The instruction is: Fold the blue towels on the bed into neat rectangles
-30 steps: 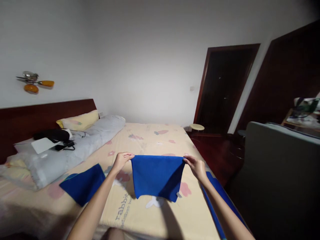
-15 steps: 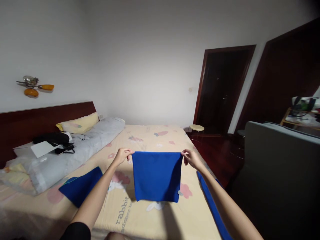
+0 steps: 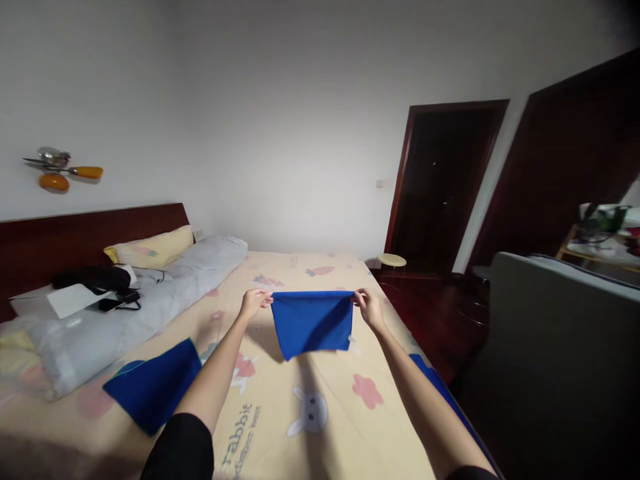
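A blue cloth hangs stretched between my two hands above the bed, its top edge taut and its lower edge swung away from me. My left hand pinches the upper left corner. At the upper right corner, my right hand has the cloth between thumb and fingers. A small pale tag shows near its lower right corner. Another blue cloth lies on the bed beside my left forearm. More blue fabric lies along the bed's right edge, partly hidden by my right arm.
The bed has a cream sheet with rabbit and flower prints. A rolled grey quilt, a yellow pillow and dark items with cords are at the left. A round stool and a grey panel stand to the right.
Both hands have moved forward over the bed and slightly closer together, with the cloth between them. The cloth's lower edge has swung up and away, so it looks shorter.
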A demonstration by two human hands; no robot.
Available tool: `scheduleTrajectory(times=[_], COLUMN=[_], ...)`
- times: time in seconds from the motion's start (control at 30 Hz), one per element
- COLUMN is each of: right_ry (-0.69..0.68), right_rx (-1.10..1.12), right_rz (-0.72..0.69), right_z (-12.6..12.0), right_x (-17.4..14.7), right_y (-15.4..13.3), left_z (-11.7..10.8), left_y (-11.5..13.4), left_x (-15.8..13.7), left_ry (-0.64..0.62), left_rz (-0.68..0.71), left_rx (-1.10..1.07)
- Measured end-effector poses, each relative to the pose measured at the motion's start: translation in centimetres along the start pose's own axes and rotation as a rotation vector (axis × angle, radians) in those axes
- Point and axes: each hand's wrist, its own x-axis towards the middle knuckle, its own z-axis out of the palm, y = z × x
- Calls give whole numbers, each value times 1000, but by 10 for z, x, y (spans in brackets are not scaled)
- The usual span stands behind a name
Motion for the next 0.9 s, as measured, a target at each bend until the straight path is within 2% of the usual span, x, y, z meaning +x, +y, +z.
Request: scheduleTrajectory(times=[0.1,0.17,0.27,0.4,0.47,0.53,0.67,0.9], right_ry=[8,-23,-104,-214,-253,-277,-295,-336], right_rx=[-27,-52,-98,-169,-210,-247,-323,-386], right_rz=[-58,-60,-22,65,113,152,181,178], right_z=[-10,-14,-13,-1,4,7,3,-4], right_x=[-20,-47,-107,-201,-244,-276,-309,-319], right_y=[5,19,58,120,145,165,188,196], left_z=[-3,-1,8,28,36,40,39,30], left_y=[-8,-27,-74,-147,-174,-192,-208,-211], left_x=[-11,-34,-93,-191,-233,-263,-287,-295], left_ry=[25,22,-28,-195,-261,-294,-309,-371], left_rz=[54,68,31,-87,-117,-130,-126,-8], left_rx=[40,100,256,507,625,729,850,962])
